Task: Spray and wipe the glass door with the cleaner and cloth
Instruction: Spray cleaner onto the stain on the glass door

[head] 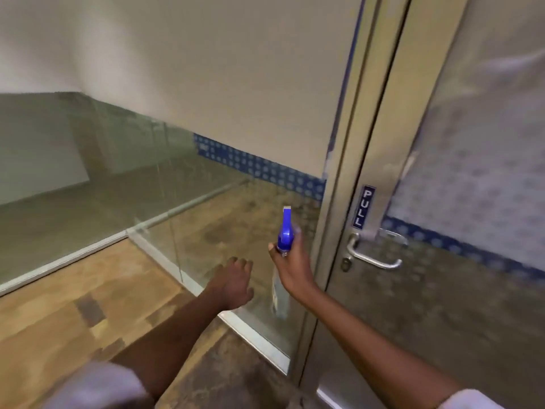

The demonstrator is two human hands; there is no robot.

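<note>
Sleeves point(97, 388) lowest, right hand point(292, 268) grips upright sprayer point(283, 255), fingers wrapped round its neck, nozzle toward far glass point(206, 187); left hand point(233, 283) empty, fingers loosely spread, no cloth visible.

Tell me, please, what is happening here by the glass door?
A person is standing at a glass door with a PULL sign above its metal handle. The right hand holds a spray bottle with a blue head, nozzle aimed up at the glass panel left of the door frame. The left hand is open and empty, reaching toward the low part of that panel. No cloth is in view.
</note>
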